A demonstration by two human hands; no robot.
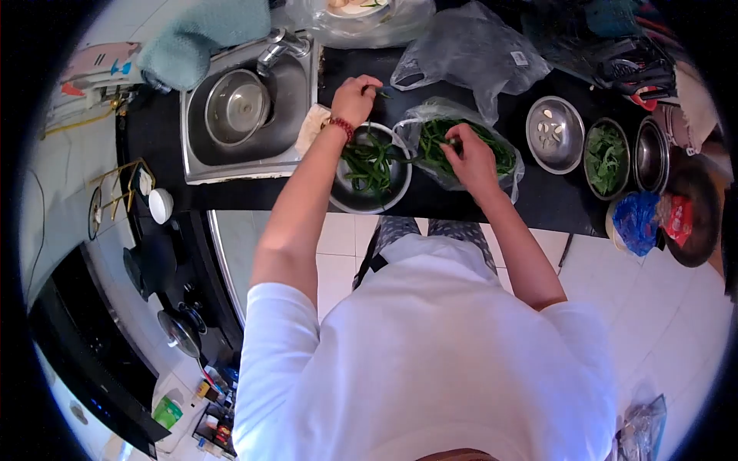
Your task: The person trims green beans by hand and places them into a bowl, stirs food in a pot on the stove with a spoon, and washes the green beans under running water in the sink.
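Note:
My left hand [355,101], with a red bead bracelet at its wrist, is raised just beyond a metal bowl [338,201]. Its fingers are pinched, and a small dark green piece [385,93] shows at the fingertips. Long green chili peppers [369,165] lie in the bowl. To the right of it, a clear plastic bag [516,173] is spread open, full of more slender green peppers [503,156]. My right hand [470,160] is over this bag, its thumb and fingers closed on a pepper that is mostly hidden.
A sink [188,146] with a metal pot [238,107] is at the left. Another plastic bag [477,58] lies behind the peppers. On the right stand a bowl with garlic cloves [547,157], leafy greens [607,160] in a bowl, and a dark pan [703,223].

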